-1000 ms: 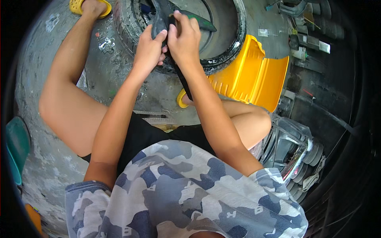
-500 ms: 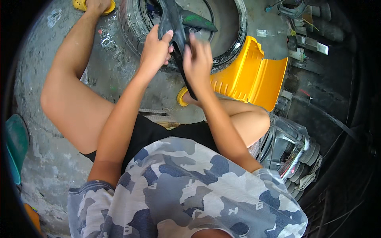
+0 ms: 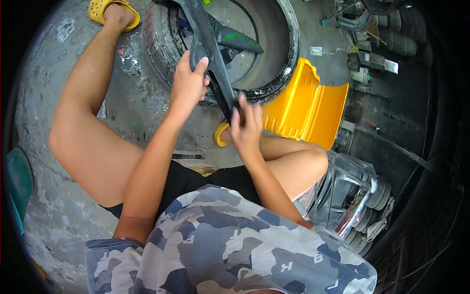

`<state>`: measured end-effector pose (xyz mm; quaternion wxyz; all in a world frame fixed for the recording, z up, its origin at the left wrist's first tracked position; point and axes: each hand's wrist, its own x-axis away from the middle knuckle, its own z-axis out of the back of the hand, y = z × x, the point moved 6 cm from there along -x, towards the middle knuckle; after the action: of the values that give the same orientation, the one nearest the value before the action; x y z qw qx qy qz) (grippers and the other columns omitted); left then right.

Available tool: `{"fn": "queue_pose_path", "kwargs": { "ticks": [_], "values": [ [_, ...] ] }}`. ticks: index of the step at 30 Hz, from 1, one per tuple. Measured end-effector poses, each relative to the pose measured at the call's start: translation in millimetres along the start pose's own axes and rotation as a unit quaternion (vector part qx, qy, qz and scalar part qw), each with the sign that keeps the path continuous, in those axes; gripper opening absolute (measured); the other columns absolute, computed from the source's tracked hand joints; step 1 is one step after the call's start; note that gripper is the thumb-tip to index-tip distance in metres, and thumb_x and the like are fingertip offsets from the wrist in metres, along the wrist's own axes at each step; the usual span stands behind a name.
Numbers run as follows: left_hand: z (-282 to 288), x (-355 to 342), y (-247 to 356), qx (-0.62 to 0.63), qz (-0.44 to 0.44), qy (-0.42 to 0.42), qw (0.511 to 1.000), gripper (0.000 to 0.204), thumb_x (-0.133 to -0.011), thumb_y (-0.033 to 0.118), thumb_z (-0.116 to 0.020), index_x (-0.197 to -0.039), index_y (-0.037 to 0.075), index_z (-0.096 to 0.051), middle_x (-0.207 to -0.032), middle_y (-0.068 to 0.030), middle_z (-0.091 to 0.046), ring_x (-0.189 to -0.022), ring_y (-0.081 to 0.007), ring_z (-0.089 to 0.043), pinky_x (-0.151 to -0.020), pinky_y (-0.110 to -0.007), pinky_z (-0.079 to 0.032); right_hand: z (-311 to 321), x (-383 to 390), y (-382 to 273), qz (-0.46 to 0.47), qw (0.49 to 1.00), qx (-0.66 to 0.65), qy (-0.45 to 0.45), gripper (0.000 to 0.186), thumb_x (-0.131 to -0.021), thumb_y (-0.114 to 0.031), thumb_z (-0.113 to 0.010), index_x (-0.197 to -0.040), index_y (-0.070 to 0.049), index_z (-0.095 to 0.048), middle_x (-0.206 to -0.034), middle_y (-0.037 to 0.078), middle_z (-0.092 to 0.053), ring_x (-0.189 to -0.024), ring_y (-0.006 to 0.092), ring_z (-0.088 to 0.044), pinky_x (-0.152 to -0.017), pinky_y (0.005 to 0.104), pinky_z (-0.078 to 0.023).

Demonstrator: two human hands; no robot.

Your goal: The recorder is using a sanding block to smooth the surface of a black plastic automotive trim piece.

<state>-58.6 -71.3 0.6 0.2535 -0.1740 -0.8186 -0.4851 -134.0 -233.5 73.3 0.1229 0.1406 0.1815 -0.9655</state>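
Black rubber strip [image 3: 215,63] sits clamped in both our fists: right hand [image 3: 246,128] closed round its near end, left hand [image 3: 187,84] wrapped higher up. It rises over the tyre [image 3: 161,44] beyond. Best keep both grips firm, pulling evenly along its length.

Bright daylight, soft shadows; fisheye bending, black rim vignette, right side dim.
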Motion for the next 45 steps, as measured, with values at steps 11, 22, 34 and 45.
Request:
{"fn": "queue_pose_path", "kwargs": {
  "ticks": [11,22,34,45],
  "values": [
    [-4.1,1.4,8.3,-0.015,-0.032,-0.012,0.999,0.038,-0.095,0.024,-0.056,-0.125,0.002,-0.047,-0.061,-0.0026,-0.053,-0.041,-0.0104,-0.046,-0.036,-0.027,-0.037,-53.5,-130.5,-25.9,0.057,0.993,-0.103,0.017,0.040,-0.079,0.002,-0.064,-0.119,-0.003,-0.060,-0.087,0.017,-0.054,-0.082,0.0368,-0.053,-0.075,0.0416,-0.045],
    [-8.3,-0.7,10.6,-0.008,-0.014,-0.015,1.000,0.032,-0.095,0.023,-0.055,-0.122,0.007,-0.048,-0.060,-0.0026,-0.052,-0.039,-0.0100,-0.044,-0.035,-0.027,-0.035,-49.8,-140.7,-29.9,0.166,0.982,-0.092,-0.002,0.045,-0.076,0.006,-0.066,-0.120,-0.004,-0.060,-0.084,0.016,-0.051,-0.076,0.0315,-0.051,-0.068,0.0407,-0.045],
    [-4.8,-1.0,8.8,0.003,-0.045,-0.008,0.999,0.019,-0.096,0.023,-0.053,-0.107,0.008,-0.050,-0.060,-0.0014,-0.050,-0.040,-0.0084,-0.043,-0.033,-0.024,-0.033,-43.2,-124.3,-25.0,0.161,0.981,-0.104,-0.012,0.041,-0.074,-0.002,-0.066,-0.115,-0.007,-0.060,-0.088,0.015,-0.052,-0.084,0.0355,-0.053,-0.073,0.0439,-0.044],
    [-10.6,2.5,17.1,-0.003,-0.051,-0.030,0.998,0.014,-0.097,0.021,-0.052,-0.102,0.009,-0.047,-0.062,-0.0027,-0.048,-0.041,-0.0084,-0.040,-0.035,-0.023,-0.031,0.5,-40.1,8.4,0.197,0.976,-0.080,-0.053,0.054,-0.074,-0.001,-0.070,-0.126,-0.010,-0.058,-0.084,0.009,-0.051,-0.076,0.0278,-0.051,-0.069,0.0377,-0.039]
  ]
}}
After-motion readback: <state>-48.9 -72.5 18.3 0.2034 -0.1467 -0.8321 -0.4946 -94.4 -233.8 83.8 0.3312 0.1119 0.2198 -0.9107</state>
